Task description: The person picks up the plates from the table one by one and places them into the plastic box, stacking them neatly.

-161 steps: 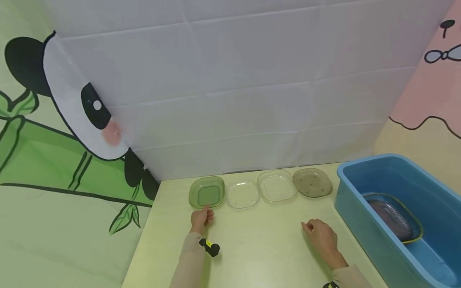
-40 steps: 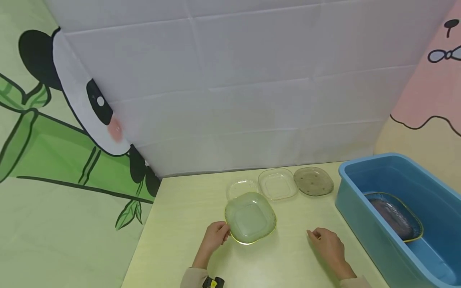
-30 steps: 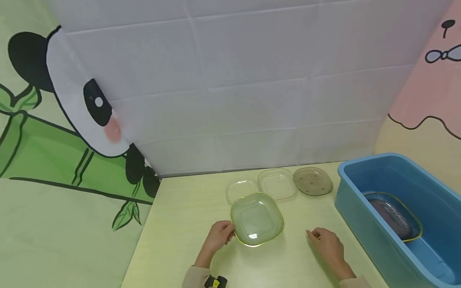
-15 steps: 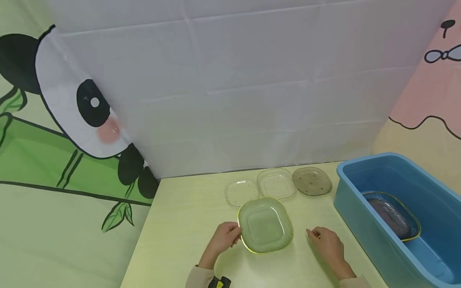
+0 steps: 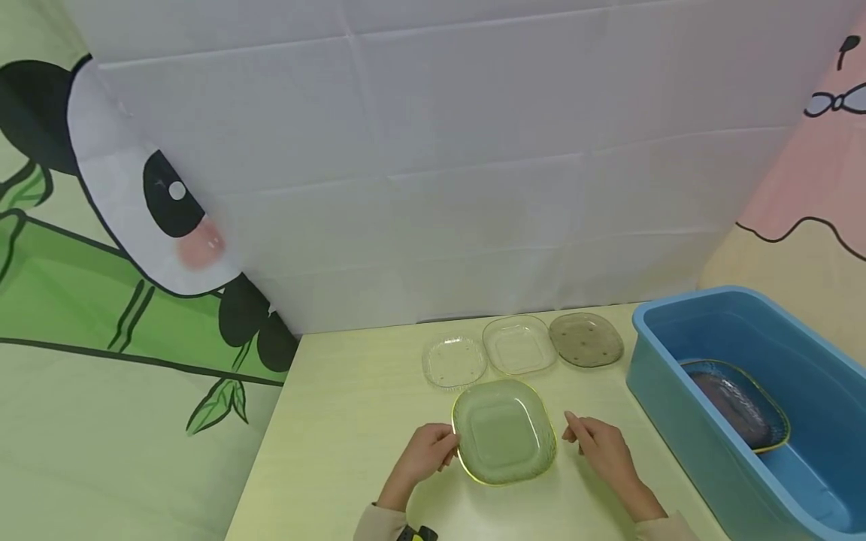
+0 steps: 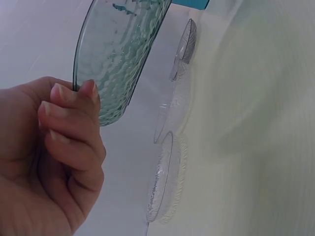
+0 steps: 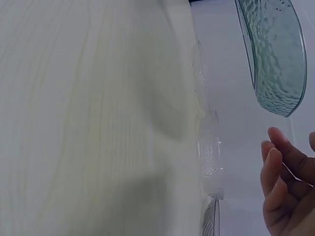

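Observation:
A green, translucent, rounded-square plate (image 5: 504, 432) with a gold-coloured rim is up off the table. My left hand (image 5: 424, 453) pinches its left edge between thumb and fingers. Textured glass shows on the plate's underside (image 6: 123, 54) in the left wrist view. Just right of the plate, my right hand (image 5: 604, 448) hovers with loosely bent fingers and holds nothing. A gap separates these fingers (image 7: 273, 172) from the plate (image 7: 278, 59) in the right wrist view.
Along the back of the pale table (image 5: 338, 421) lie a small clear plate (image 5: 455, 362), a larger clear plate (image 5: 519, 345) and a grey-brown plate (image 5: 585, 340). A blue tub (image 5: 717, 421) on the right contains a dark gold-rimmed dish (image 5: 737, 406).
The green plate has left the back row, lifted by my left hand and brought forward and right. Over the last half second, my right hand has come up closer to it.

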`<state>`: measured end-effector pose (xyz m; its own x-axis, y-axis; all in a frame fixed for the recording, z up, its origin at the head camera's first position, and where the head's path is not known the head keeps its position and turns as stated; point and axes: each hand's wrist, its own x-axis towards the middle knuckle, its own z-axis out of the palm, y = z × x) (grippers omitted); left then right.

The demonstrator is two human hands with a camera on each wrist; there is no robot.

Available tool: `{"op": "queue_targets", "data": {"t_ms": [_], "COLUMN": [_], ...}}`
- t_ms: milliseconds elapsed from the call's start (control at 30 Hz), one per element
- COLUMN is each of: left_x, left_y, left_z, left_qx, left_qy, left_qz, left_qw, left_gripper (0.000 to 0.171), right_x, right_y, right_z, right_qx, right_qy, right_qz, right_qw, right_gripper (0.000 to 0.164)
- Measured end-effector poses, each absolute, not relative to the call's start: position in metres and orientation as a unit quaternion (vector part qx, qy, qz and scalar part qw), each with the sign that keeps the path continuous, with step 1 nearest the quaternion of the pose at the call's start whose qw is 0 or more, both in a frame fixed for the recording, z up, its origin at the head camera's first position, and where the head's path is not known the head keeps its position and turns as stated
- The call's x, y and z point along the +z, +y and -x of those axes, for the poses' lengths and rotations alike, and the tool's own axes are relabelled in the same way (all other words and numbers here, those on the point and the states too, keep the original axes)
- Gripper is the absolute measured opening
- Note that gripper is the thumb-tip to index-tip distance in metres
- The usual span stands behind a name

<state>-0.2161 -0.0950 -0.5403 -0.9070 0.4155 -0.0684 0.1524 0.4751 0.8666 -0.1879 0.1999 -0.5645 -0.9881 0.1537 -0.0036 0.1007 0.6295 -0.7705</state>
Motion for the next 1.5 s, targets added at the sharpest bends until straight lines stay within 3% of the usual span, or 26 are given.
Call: {"op": "queue_targets", "data": {"t_ms": [600,867,1100,1500], "left_x": [-0.543,-0.545,-0.550,-0.566], "left_y": [-0.091,-0.091,-0.093,-0.112], "left_z": [0.210,0.209,0.210,0.205], "left_qx": [0.488,0.487,0.497,0.537], "left_qy": [0.845,0.845,0.845,0.824], "left_qz": [-0.159,-0.161,-0.148,-0.098], "left_qw": [0.151,0.150,0.133,0.150], "left_gripper": [0.030,0.031,0.035,0.051], "right_x": [-0.568,-0.568,-0.558,-0.533], "right_y": [0.184,0.180,0.175,0.182], "right_z": [0.188,0.186,0.186,0.196], "right_qx": [0.377,0.340,0.305,0.329], "right_qy": [-0.926,-0.939,-0.951,-0.943], "right_qz": [-0.001,-0.051,-0.038,-0.013], "right_qw": [-0.018,0.005,0.031,0.052], "right_gripper": [0.044,0.043,0.042,0.043]}}
